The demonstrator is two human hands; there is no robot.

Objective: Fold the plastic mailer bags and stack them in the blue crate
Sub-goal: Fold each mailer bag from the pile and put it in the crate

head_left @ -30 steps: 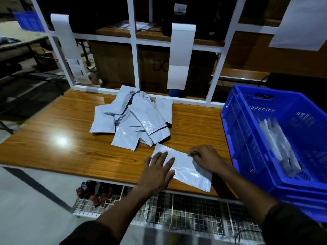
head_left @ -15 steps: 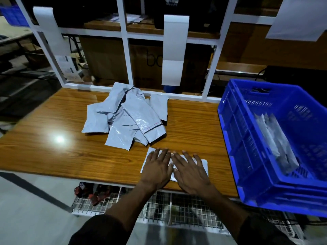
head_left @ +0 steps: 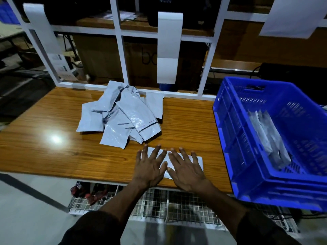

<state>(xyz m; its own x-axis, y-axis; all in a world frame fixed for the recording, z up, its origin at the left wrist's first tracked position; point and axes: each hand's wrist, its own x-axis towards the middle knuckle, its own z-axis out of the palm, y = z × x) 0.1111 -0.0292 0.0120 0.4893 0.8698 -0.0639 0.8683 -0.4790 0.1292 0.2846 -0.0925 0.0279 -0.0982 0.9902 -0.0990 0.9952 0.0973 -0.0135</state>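
Note:
A folded grey mailer bag lies flat near the front edge of the wooden table. My left hand and my right hand press down on it side by side, fingers spread and straight, covering most of it. Behind them sits a loose pile of unfolded grey mailer bags. At the right stands the blue crate, with several folded mailers leaning inside it.
A white metal frame with hanging paper strips borders the table's far edge, with cardboard boxes behind it. A wire mesh shelf lies below the table's front edge. The crate overhangs the table's right end.
One second ago the mailer lay longer, with my hands apart. It now lies folded shorter, and both hands have come together flat on top of it.

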